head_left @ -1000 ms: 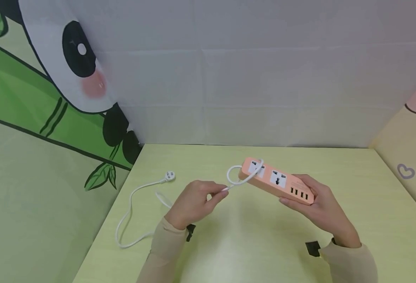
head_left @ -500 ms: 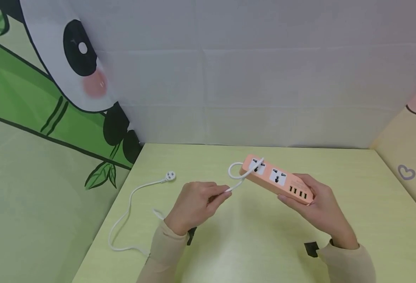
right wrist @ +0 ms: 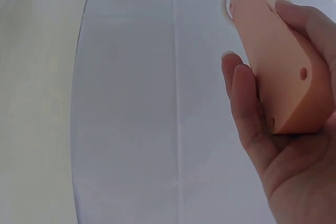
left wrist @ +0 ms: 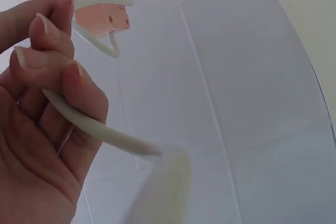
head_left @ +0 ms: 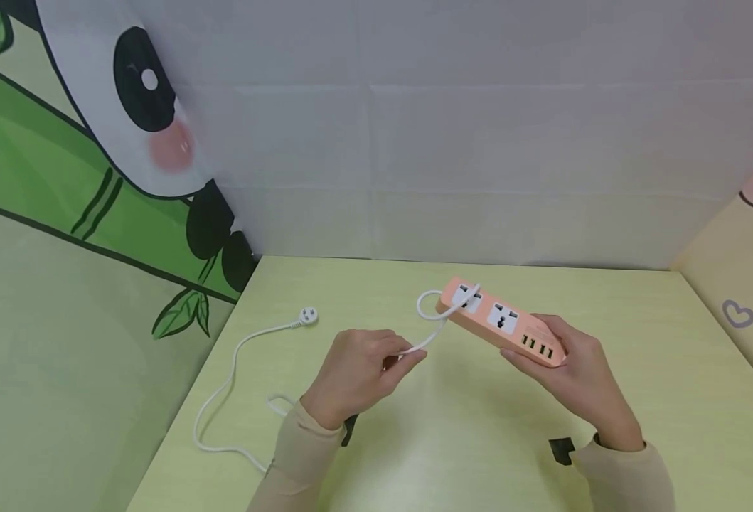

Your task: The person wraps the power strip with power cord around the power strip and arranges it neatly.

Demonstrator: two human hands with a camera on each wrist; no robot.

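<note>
My right hand (head_left: pixel 584 373) grips the near right end of a peach power strip (head_left: pixel 483 323), held tilted above the table with its sockets facing up. In the right wrist view the underside of the power strip (right wrist: pixel 278 61) shows, thumb on one side and fingers on the other. A white cord (head_left: pixel 432 338) leaves the strip's far left end, loops once and crosses over the first socket. Between thumb and fingers my left hand (head_left: pixel 363 373) pinches this cord. The left wrist view shows the cord (left wrist: pixel 105 132) running through the curled fingers. At the cord's end, the plug (head_left: pixel 308 316) lies on the table.
The rest of the cord curves over the left of the pale yellow table (head_left: pixel 466 455) and passes under my left sleeve. Black tape patches (head_left: pixel 562 451) mark the table near each wrist. A grey backdrop (head_left: pixel 466 178) stands behind, with printed panels at both sides.
The left hand has shifted slightly right and down, still pinching the cord. The cord between that hand and the strip hangs a bit lower, and the part on the table has slid left.
</note>
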